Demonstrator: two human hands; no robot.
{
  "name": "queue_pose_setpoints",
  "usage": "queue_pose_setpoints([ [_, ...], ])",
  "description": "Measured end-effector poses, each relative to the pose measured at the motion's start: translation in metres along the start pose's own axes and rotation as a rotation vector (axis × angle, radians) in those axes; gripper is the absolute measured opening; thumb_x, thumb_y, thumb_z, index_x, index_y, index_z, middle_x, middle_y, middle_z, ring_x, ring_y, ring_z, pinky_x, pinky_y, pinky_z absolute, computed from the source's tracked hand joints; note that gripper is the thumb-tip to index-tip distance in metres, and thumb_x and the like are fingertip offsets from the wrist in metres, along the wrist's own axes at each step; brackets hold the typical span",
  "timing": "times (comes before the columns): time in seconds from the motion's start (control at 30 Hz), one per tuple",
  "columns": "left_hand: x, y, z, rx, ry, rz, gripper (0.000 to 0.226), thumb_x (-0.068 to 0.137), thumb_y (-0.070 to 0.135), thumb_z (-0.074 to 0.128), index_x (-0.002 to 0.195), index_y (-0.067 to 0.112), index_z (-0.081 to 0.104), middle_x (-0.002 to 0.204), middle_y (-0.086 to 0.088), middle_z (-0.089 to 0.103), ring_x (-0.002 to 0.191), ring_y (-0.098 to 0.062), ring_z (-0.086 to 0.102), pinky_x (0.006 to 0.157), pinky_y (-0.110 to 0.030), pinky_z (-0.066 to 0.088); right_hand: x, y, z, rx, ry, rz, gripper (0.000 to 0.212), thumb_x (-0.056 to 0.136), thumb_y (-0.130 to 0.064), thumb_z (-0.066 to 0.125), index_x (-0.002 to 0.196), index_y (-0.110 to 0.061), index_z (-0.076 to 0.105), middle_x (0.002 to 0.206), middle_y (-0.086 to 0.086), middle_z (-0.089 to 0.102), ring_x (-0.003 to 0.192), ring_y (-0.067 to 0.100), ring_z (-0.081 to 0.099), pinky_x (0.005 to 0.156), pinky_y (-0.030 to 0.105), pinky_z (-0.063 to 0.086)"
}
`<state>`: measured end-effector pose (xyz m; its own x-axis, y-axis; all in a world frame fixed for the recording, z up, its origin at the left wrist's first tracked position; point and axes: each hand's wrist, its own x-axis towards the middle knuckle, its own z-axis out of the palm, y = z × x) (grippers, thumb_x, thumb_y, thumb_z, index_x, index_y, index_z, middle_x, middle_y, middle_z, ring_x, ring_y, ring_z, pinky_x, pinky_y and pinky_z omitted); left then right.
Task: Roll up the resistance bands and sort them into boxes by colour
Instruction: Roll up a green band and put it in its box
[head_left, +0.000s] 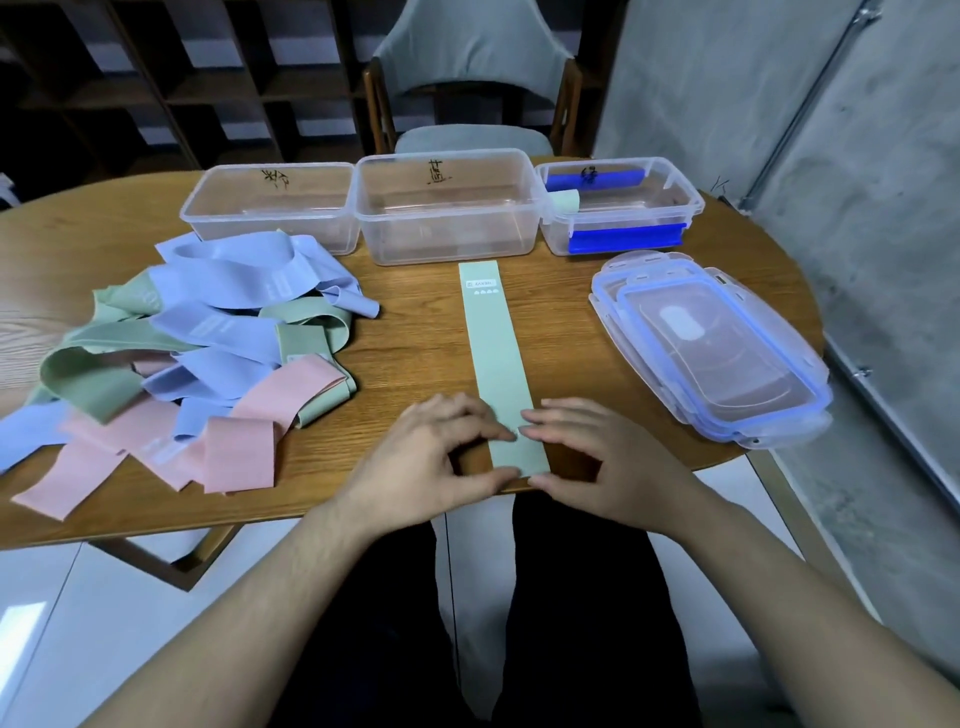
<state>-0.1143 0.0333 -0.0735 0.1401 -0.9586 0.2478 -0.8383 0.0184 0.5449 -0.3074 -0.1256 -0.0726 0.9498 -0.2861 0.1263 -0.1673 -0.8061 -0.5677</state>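
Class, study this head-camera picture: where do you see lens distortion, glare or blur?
Head view: wide-angle lens bows the table edge and stretches the forearms; soft glare on the stacked lids; the box markings are too soft to read; the green band is evenly lit.

A pale green resistance band (497, 358) lies flat and straight on the table, its printed end near the middle box (447, 208), its near end at the table edge. A tangled heap of blue, green and pink bands (192, 358) lies to its left. Three clear boxes stand in a row: the left box (272, 208), the middle one, and the right box (621, 210), which has blue clips and a green roll (563, 201) showing at its left wall.
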Motion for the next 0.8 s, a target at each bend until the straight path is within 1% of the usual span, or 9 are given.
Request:
queue_pose_setpoints([
  [0.07, -0.004, 0.002, 0.001, 0.043, -0.034, 0.036, 0.046, 0.080, 0.064, 0.065, 0.117, 0.037, 0.069, 0.117, 0.019, 0.056, 0.104, -0.007, 0.054, 0.090, -0.039, 0.043, -0.005, 0.000, 0.001, -0.044, -0.030, 0.000, 0.055, 0.089, -0.052, 0.066, 0.137, -0.028, 0.060, 0.147, -0.022, 0.046, 0.142, -0.007, 0.027, 0.113, 0.010, 0.018],
  [0.17, -0.005, 0.003, 0.002, 0.095, -0.046, 0.080, 0.042, 0.084, 0.062, 0.062, 0.116, 0.035, 0.070, 0.118, 0.017, 0.056, 0.101, -0.010, 0.054, 0.086, -0.040, 0.044, -0.007, -0.001, 0.004, -0.082, 0.007, -0.035, 0.047, 0.089, -0.045, 0.069, 0.133, -0.027, 0.064, 0.147, -0.017, 0.048, 0.142, -0.006, 0.028, 0.110, 0.003, 0.013],
  [0.27, -0.006, 0.000, 0.003, 0.096, -0.034, 0.096, 0.033, 0.088, 0.054, 0.061, 0.112, 0.034, 0.073, 0.116, 0.016, 0.057, 0.098, -0.011, 0.055, 0.083, -0.041, 0.045, -0.008, -0.002, 0.005, -0.055, 0.003, -0.047, 0.040, 0.092, -0.044, 0.064, 0.129, -0.027, 0.067, 0.146, -0.016, 0.049, 0.141, -0.007, 0.027, 0.112, 0.005, 0.011],
  [0.33, -0.006, 0.000, 0.003, 0.089, -0.022, 0.109, 0.028, 0.089, 0.050, 0.062, 0.109, 0.034, 0.074, 0.114, 0.016, 0.058, 0.095, -0.010, 0.055, 0.080, -0.040, 0.045, -0.009, -0.001, 0.007, -0.049, 0.007, -0.044, 0.038, 0.095, -0.041, 0.061, 0.130, -0.026, 0.066, 0.146, -0.015, 0.049, 0.141, -0.007, 0.026, 0.115, 0.007, 0.008],
  [0.47, -0.007, 0.000, 0.003, 0.071, 0.010, 0.139, 0.019, 0.091, 0.042, 0.066, 0.104, 0.032, 0.075, 0.109, 0.016, 0.061, 0.092, -0.010, 0.057, 0.075, -0.040, 0.046, -0.010, -0.004, 0.018, -0.090, 0.101, -0.063, 0.042, 0.096, -0.040, 0.054, 0.132, -0.019, 0.064, 0.141, -0.006, 0.058, 0.138, 0.008, 0.042, 0.119, 0.023, 0.021],
  [0.53, -0.007, 0.001, 0.003, 0.058, 0.045, 0.155, 0.017, 0.092, 0.039, 0.067, 0.101, 0.028, 0.076, 0.106, 0.015, 0.062, 0.090, -0.013, 0.061, 0.075, -0.042, 0.047, -0.011, -0.007, 0.022, -0.137, 0.148, -0.105, 0.038, 0.097, -0.037, 0.052, 0.123, -0.017, 0.070, 0.135, -0.003, 0.063, 0.132, 0.013, 0.050, 0.115, 0.032, 0.030],
  [0.6, -0.008, 0.002, 0.003, 0.043, 0.086, 0.169, 0.015, 0.092, 0.035, 0.069, 0.100, 0.024, 0.076, 0.104, 0.012, 0.064, 0.090, -0.014, 0.064, 0.076, -0.041, 0.049, -0.011, -0.011, 0.022, -0.153, 0.185, -0.129, 0.032, 0.097, -0.034, 0.052, 0.115, -0.017, 0.073, 0.127, -0.004, 0.067, 0.126, 0.014, 0.056, 0.107, 0.039, 0.041],
  [0.67, -0.008, 0.003, 0.003, 0.039, 0.116, 0.182, 0.015, 0.090, 0.032, 0.072, 0.100, 0.022, 0.076, 0.105, 0.010, 0.066, 0.090, -0.013, 0.064, 0.075, -0.038, 0.051, -0.010, -0.015, 0.020, -0.150, 0.219, -0.139, 0.028, 0.096, -0.030, 0.056, 0.112, -0.017, 0.074, 0.121, -0.006, 0.068, 0.119, 0.015, 0.059, 0.096, 0.041, 0.049],
  [0.8, -0.009, 0.003, 0.003, 0.034, 0.128, 0.168, 0.022, 0.089, 0.031, 0.073, 0.108, 0.019, 0.073, 0.112, 0.007, 0.066, 0.097, -0.014, 0.065, 0.080, -0.036, 0.052, -0.006, -0.021, 0.018, -0.191, 0.321, -0.136, 0.021, 0.093, -0.027, 0.063, 0.106, -0.016, 0.076, 0.110, -0.005, 0.066, 0.104, 0.019, 0.056, 0.084, 0.040, 0.050],
])
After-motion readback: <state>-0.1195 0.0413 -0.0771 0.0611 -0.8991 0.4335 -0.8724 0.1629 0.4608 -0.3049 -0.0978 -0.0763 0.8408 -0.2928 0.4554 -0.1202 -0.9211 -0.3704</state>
